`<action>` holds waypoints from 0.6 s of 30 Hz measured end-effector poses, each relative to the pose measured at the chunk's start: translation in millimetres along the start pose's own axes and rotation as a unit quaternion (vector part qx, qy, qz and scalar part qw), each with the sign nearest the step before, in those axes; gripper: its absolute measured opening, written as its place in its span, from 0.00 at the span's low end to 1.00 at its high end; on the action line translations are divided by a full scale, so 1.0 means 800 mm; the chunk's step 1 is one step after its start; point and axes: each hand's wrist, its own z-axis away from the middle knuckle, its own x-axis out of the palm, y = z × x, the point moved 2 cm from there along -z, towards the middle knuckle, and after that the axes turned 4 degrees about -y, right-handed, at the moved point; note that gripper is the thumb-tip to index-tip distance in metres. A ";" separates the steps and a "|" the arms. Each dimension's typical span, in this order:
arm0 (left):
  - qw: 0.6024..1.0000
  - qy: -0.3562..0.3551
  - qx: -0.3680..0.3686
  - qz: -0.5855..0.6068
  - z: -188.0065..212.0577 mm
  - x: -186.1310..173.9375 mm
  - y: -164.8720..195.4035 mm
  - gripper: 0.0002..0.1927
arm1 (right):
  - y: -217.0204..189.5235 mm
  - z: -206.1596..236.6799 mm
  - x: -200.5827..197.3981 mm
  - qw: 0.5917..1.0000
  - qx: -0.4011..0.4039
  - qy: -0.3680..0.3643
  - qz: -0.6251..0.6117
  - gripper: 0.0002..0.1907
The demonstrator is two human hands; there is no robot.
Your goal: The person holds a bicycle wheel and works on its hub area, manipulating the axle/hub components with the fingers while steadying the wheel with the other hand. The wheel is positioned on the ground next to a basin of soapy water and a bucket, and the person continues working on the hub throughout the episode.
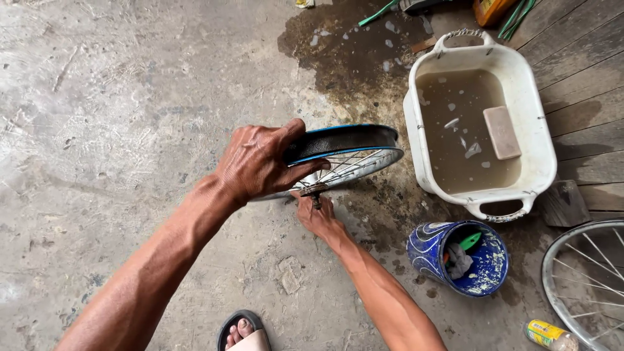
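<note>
1. A bicycle wheel [344, 156] is held edge-on above a concrete floor [130, 130], near the middle of the view. A black tyre [341, 140] with a thin blue stripe is seated on its rim, and silver spokes are seen below it.
2. The left hand [257, 162] is clamped over the near edge of the tyre, with the thumb on top and the fingers wrapped underneath along the rim.
3. The right hand [318, 214] is placed under the wheel at the hub, and its fingers are closed around the axle end [316, 197]. Exactly how tightly it is gripped cannot be told.
4. A white tub [546, 130] with two handles is set to the right of the wheel, partly on wooden boards. It is filled with murky brown water, and a pale rectangular block [502, 132] is seen lying in it.
5. A wet dark patch [351, 45] is spread over the floor behind the wheel and beside the tub.
6. A blue can [429, 250], spattered with pale flecks, is tilted on the floor below the tub. A grey rag and a green tool are stuffed inside it.
7. Part of a second wheel [585, 279], bare of tyre, is seen at the lower right edge, with a small bottle [549, 335] lying just beside it.
8. A sandalled foot [244, 331] is seen at the bottom edge, between the two forearms.
</note>
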 end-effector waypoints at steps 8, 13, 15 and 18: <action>0.999 -0.008 -0.026 0.017 0.002 0.002 -0.005 0.25 | 0.011 -0.001 0.005 0.626 0.260 0.065 -0.732 0.17; 0.997 0.018 -0.069 0.041 0.002 0.002 -0.002 0.25 | 0.007 0.011 -0.016 0.470 0.300 0.059 -0.828 0.30; 0.996 0.040 -0.067 0.037 0.002 -0.001 -0.004 0.25 | 0.006 0.017 -0.028 0.462 0.300 0.062 -0.833 0.36; 0.996 0.055 -0.060 0.044 0.001 -0.001 -0.005 0.23 | 0.005 0.022 -0.042 0.460 0.302 0.082 -0.831 0.40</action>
